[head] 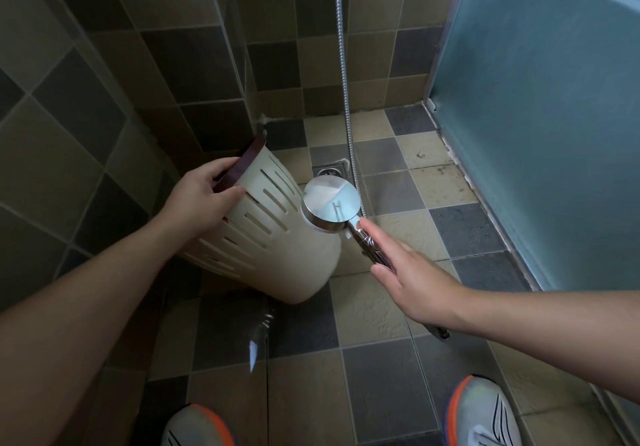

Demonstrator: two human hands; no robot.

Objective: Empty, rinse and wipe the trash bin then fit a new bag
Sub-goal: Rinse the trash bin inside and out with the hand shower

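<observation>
Left hand (204,196): grips the dark rim of the tilted cream slotted trash bin (277,237).
Right hand (412,272): holds the chrome shower head (330,204) by its handle, index finger extended, just beside the bin.

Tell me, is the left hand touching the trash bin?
Touching. The head view shows the left hand gripping the trash bin at its dark rim, thumb pressed on the slotted wall.

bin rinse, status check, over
Left hand grips tilted bin by its rim. Right hand holds shower head beside it. Nothing in the way.
</observation>
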